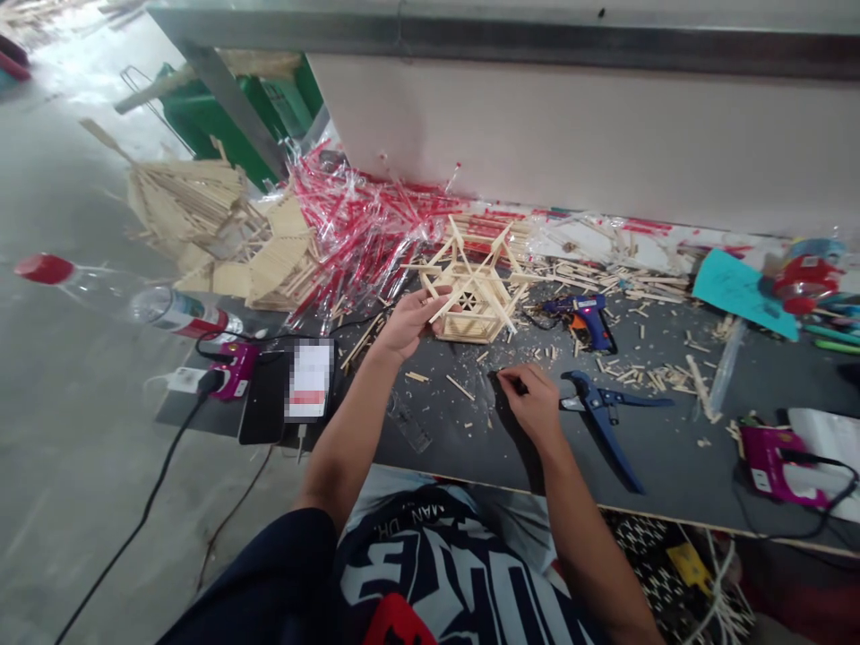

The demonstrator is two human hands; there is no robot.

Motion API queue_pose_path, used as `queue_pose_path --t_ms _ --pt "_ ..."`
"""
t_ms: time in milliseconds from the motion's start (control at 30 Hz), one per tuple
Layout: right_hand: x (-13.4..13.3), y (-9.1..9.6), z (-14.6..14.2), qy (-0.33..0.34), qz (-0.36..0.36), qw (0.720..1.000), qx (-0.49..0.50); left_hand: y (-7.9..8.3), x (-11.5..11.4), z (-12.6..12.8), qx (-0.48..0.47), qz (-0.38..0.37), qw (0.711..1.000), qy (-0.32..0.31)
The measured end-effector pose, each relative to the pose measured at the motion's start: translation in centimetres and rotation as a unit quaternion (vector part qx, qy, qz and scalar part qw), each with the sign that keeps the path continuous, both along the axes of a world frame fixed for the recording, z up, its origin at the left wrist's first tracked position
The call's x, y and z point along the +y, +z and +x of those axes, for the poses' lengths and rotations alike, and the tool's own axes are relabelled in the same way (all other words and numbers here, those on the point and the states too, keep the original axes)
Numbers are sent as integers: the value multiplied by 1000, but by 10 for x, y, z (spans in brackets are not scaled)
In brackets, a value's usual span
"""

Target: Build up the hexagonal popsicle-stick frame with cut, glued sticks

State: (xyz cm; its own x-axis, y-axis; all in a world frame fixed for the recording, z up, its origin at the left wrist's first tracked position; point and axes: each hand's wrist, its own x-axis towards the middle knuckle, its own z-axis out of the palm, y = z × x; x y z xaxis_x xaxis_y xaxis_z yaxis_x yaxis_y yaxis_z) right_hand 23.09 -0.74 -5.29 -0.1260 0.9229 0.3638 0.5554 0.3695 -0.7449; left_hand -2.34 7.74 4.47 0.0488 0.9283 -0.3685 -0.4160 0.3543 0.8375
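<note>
A hexagonal model made of wooden sticks [474, 291] stands on the dark table [672, 457]. My left hand [408, 321] grips its left side, fingers curled round the sticks. My right hand [534, 399] rests on the tabletop a little in front of the model, its fingers pinched on a small dark object [505, 380] that I cannot name. Blue cutting pliers [605, 414] lie just right of that hand. A blue glue gun [583, 318] lies right of the model.
Red-and-white wrapped sticks [363, 224] and stacked wooden pieces [202, 210] pile up at the back left. A phone [286, 394], a plastic bottle [144, 303], power cables, a teal sheet [735, 287] and loose stick offcuts lie around.
</note>
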Motion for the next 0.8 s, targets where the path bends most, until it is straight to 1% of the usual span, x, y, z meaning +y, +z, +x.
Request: queue_pose_path --t_ms 167,367,467,567,667,800 --pt "0 -3 -1 -6 -6 1000 2 -2 -1 14 17 29 998 55" --pt "1 -4 -3 2 -8 1000 -6 -10 -9 35 25 70 994 80" --pt "1 -3 -6 8 0 1000 -18 -13 -10 42 28 66 993 92" --pt "2 -2 -7 1 19 1000 -24 -15 -7 41 25 52 994 98" --pt "2 -1 -6 -17 41 999 -17 -18 -4 34 16 43 995 94" --pt "3 -3 -3 -20 67 998 -4 -23 -3 24 13 53 995 83"
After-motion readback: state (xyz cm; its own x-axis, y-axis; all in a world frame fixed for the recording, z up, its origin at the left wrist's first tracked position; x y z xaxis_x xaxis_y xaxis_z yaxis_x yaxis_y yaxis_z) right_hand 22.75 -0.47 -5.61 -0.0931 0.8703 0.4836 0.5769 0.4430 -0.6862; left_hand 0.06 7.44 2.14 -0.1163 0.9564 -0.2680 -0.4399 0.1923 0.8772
